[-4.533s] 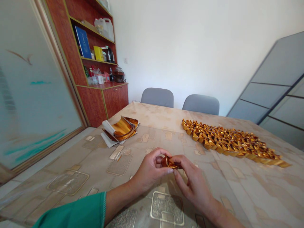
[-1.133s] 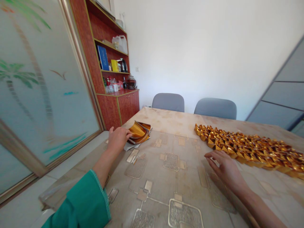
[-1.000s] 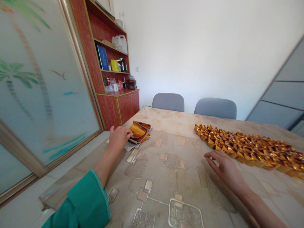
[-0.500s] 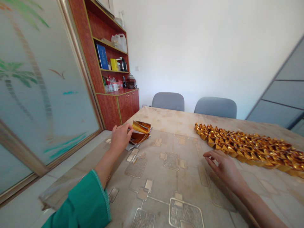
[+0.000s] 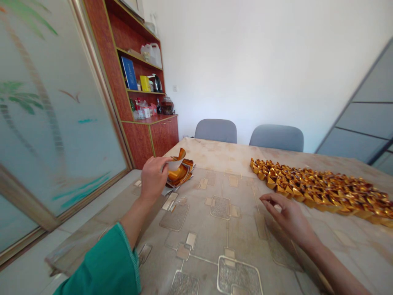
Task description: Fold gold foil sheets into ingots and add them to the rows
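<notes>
My left hand (image 5: 155,174) is closed in a pinch on the edge of a gold foil paper sheet (image 5: 176,164). The sheet curls up, its white back showing, above a stack of gold foil papers (image 5: 181,176) on the table's left side. My right hand (image 5: 284,213) is over the right part of the table, fingers loosely bent, a gap between thumb and forefinger, holding nothing I can see. Just beyond it, many folded gold paper ingots (image 5: 319,186) stand in close rows.
A patterned cover lies on the table (image 5: 211,241). Two grey chairs (image 5: 215,130) stand at its far side. At the back left is a red-brown cabinet (image 5: 138,139) with shelves of household things, beside a frosted sliding door (image 5: 73,123).
My left hand has lifted the edge of one foil sheet, which now bends up off the stack. My right hand has hardly moved. The view has shifted slightly.
</notes>
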`<state>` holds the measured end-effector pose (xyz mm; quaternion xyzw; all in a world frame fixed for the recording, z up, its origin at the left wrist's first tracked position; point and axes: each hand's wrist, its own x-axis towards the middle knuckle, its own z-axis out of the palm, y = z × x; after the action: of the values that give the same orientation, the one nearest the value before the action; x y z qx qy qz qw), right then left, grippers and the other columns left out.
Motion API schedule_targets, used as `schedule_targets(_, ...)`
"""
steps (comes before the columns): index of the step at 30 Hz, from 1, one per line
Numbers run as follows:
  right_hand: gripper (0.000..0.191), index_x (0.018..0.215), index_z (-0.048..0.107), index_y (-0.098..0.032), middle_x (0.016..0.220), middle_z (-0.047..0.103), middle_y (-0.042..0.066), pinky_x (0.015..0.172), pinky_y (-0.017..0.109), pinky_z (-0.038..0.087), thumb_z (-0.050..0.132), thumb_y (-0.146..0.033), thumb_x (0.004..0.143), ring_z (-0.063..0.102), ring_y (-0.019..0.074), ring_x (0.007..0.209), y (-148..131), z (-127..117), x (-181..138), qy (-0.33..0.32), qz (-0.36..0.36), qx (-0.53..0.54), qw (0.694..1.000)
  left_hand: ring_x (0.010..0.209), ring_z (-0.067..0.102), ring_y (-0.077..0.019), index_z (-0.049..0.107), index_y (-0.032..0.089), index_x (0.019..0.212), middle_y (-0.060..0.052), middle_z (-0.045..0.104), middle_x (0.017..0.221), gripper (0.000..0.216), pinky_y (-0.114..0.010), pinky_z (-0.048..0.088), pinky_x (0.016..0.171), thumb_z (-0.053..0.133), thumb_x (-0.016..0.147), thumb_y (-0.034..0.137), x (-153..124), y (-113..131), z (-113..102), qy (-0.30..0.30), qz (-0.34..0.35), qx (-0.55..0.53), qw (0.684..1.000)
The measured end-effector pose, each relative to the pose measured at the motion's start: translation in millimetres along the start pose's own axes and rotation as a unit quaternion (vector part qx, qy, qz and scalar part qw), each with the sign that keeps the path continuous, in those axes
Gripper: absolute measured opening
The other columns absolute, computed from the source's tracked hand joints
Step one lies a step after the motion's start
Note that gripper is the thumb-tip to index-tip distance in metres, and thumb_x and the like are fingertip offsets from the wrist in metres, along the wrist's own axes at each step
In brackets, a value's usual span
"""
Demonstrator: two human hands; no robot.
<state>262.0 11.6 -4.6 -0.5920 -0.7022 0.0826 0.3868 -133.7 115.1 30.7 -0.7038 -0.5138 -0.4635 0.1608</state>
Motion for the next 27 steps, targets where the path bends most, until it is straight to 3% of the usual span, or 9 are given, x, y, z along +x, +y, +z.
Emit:
schedule_targets(4, 0.032, 0.087, 0.071, -0.022, 0.091, 0.076, 0.010, 0.078, 0.043, 0.054, 0.058, -0.050, 0.083, 0.069, 0.0294, 0.083, -9, 1, 1, -0.005, 0.040, 0.043, 0.998, 0.094, 0.066, -0.0223, 0.071, 0.018, 0.095, -0.007, 0.074, 0.093, 0.022, -0.040, 0.047, 0.096, 0.050, 0.092, 0.016, -8, 30, 0, 0.024, 0.073, -0.069, 0.995)
schedule_targets(7, 0.046, 0.107, 0.068, -0.020, 0.097, 0.076, 0.011, 0.081, 0.043, 0.055, 0.058, -0.058, 0.084, 0.070, 0.0290, 0.089, -20, 1, -2, -0.045, 0.105, 0.157, 0.981, 0.091, 0.065, -0.0190, 0.071, 0.018, 0.095, -0.007, 0.073, 0.093, 0.022, -0.034, 0.051, 0.086, 0.049, 0.094, 0.013, -23, 66, 0, 0.000, 0.171, -0.172, 0.970)
schedule_targets(9, 0.057, 0.126, 0.059, -0.021, 0.106, 0.075, 0.012, 0.086, 0.044, 0.054, 0.054, -0.062, 0.087, 0.070, 0.0278, 0.093, -28, 2, -7, -0.099, 0.162, 0.291, 0.938, 0.087, 0.063, -0.0180, 0.070, 0.018, 0.094, -0.007, 0.072, 0.090, 0.017, -0.033, 0.051, 0.080, 0.053, 0.095, 0.015, -36, 91, 1, -0.016, 0.256, -0.251, 0.933)
schedule_targets(11, 0.065, 0.142, 0.045, -0.025, 0.112, 0.073, 0.012, 0.088, 0.046, 0.054, 0.043, -0.065, 0.091, 0.070, 0.0276, 0.097, -37, 3, -11, -0.158, 0.192, 0.409, 0.878, 0.086, 0.062, -0.0177, 0.069, 0.017, 0.090, -0.005, 0.072, 0.087, 0.013, -0.033, 0.050, 0.080, 0.056, 0.094, 0.017, -50, 114, 2, -0.076, 0.335, -0.267, 0.900)
schedule_targets(14, 0.075, 0.151, 0.031, -0.027, 0.115, 0.072, 0.013, 0.085, 0.048, 0.054, 0.037, -0.071, 0.090, 0.070, 0.0305, 0.102, -47, 4, -16, -0.221, 0.212, 0.465, 0.831, 0.079, 0.059, -0.0157, 0.066, 0.016, 0.078, -0.001, 0.068, 0.079, 0.018, -0.032, 0.049, 0.081, 0.055, 0.092, 0.017, -69, 137, 4, -0.134, 0.440, -0.262, 0.848)
schedule_targets(16, 0.084, 0.152, 0.031, -0.023, 0.116, 0.072, 0.015, 0.085, 0.048, 0.055, 0.049, -0.071, 0.085, 0.069, 0.0322, 0.103, -50, 5, -16, -0.222, 0.231, 0.413, 0.853, 0.079, 0.058, -0.0150, 0.067, 0.017, 0.077, 0.000, 0.067, 0.077, 0.018, -0.032, 0.048, 0.082, 0.055, 0.092, 0.016, -78, 144, 5, -0.143, 0.475, -0.247, 0.832)
schedule_targets(18, 0.090, 0.147, 0.040, -0.019, 0.121, 0.069, 0.017, 0.091, 0.049, 0.053, 0.065, -0.067, 0.075, 0.066, 0.0342, 0.108, -50, 5, -14, -0.179, 0.227, 0.316, 0.904, 0.077, 0.057, -0.0144, 0.067, 0.017, 0.077, 0.001, 0.066, 0.076, 0.020, -0.031, 0.048, 0.083, 0.055, 0.092, 0.016, -83, 145, 6, -0.149, 0.497, -0.235, 0.822)
schedule_targets(21, 0.077, 0.129, 0.060, -0.018, 0.127, 0.067, 0.017, 0.098, 0.050, 0.049, 0.074, -0.061, 0.068, 0.062, 0.0363, 0.116, -46, 6, -10, -0.115, 0.182, 0.204, 0.955, 0.078, 0.058, -0.0145, 0.068, 0.018, 0.079, 0.000, 0.068, 0.079, 0.021, -0.032, 0.047, 0.086, 0.054, 0.093, 0.017, -86, 143, 8, -0.163, 0.506, -0.221, 0.818)
schedule_targets(27, 0.033, 0.096, 0.074, -0.025, 0.092, 0.078, 0.008, 0.071, 0.042, 0.060, 0.069, -0.053, 0.077, 0.072, 0.0303, 0.082, -43, 4, -7, -0.082, 0.117, 0.225, 0.964, 0.091, 0.061, -0.0158, 0.068, 0.021, 0.086, -0.002, 0.073, 0.094, 0.020, -0.034, 0.043, 0.096, 0.051, 0.095, 0.018, -85, 140, 12, -0.230, 0.453, -0.221, 0.833)
